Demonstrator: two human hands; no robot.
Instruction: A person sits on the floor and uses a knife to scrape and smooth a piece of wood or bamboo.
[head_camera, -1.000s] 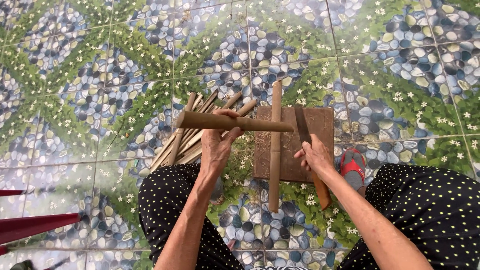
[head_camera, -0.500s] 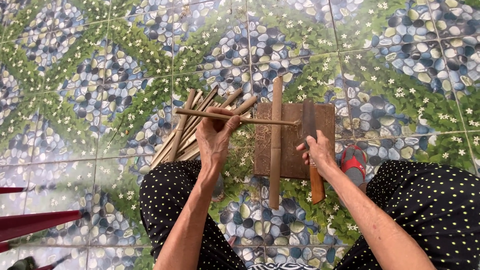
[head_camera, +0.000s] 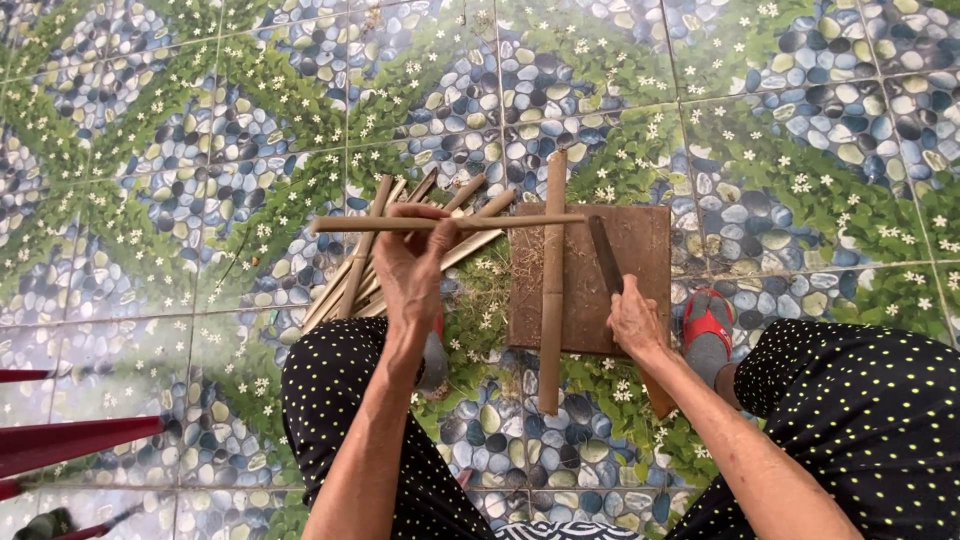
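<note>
My left hand holds a thin bamboo strip level, its right end over the wooden board. My right hand grips the handle of a long knife that lies on the board, blade pointing away from me. A thicker bamboo stick lies lengthwise across the board's left part. A bundle of bamboo strips fans out on the tiled floor behind my left hand.
A red sandal is on my foot right of the board. Red bars show at the lower left edge. My knees in dotted black cloth fill the bottom. Pebble-and-flower patterned tiles cover the floor.
The left hand turned the held piece, which now shows as a thinner strip. The right hand stayed on the knife handle by the board.
</note>
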